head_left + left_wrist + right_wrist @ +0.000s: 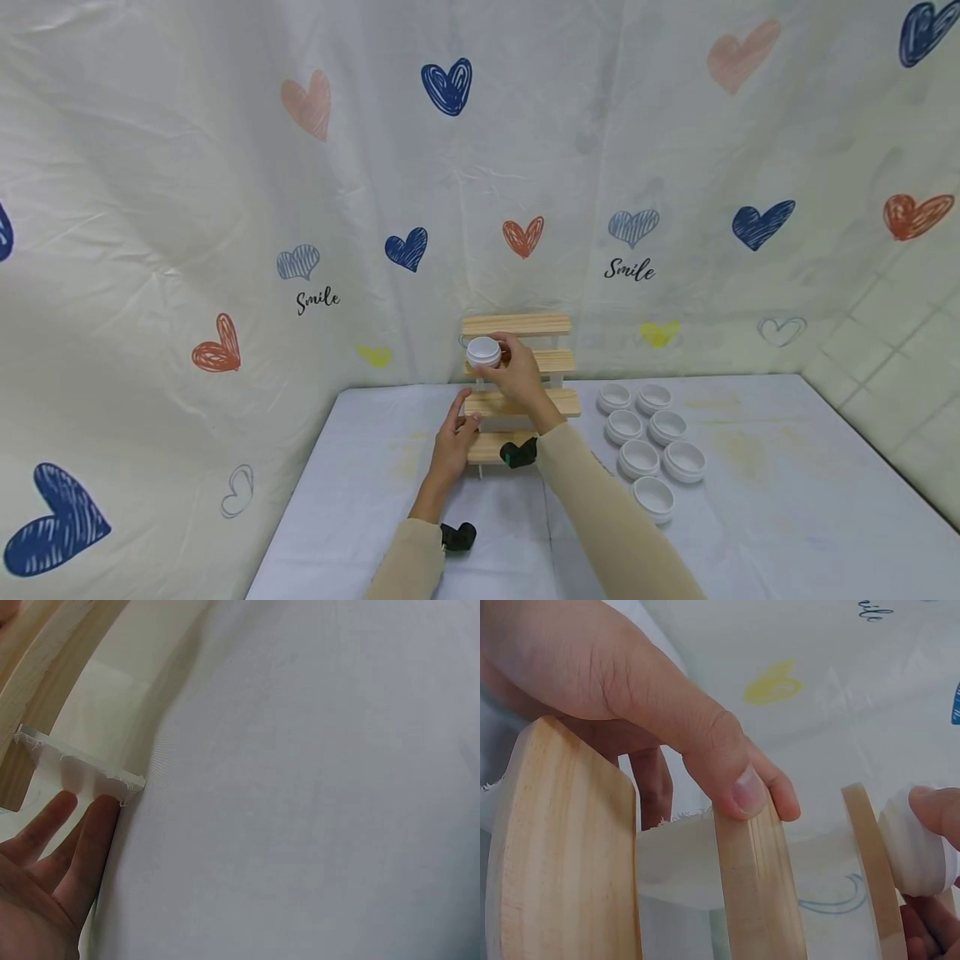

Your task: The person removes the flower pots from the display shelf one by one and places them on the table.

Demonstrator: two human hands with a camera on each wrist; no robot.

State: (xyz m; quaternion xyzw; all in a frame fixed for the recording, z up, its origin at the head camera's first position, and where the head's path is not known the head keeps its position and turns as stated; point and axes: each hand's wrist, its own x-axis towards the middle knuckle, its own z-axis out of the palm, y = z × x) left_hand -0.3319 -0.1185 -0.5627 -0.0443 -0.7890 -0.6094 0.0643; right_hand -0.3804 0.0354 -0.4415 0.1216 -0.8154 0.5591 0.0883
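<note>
A stepped rack (487,448) with pale wooden slats and white side supports stands at the table's back. My right hand (519,377) pinches a small round white jar (483,353) at its side, up by the second slat from the top. In the right wrist view that jar (909,851) is close against a slat. My left hand (450,450) holds the rack's left side. Its thumb (746,791) presses on a slat end, with a finger on the slat's far side. In the left wrist view its other fingers (94,840) reach the white side support (82,765).
Several more white jars (639,458) stand in two loose columns right of the rack. A white cloth (337,500) with faint yellowish stains covers the table. Behind the rack hangs a pale curtain (525,150) printed with hearts. A tiled surface (892,367) borders the right side.
</note>
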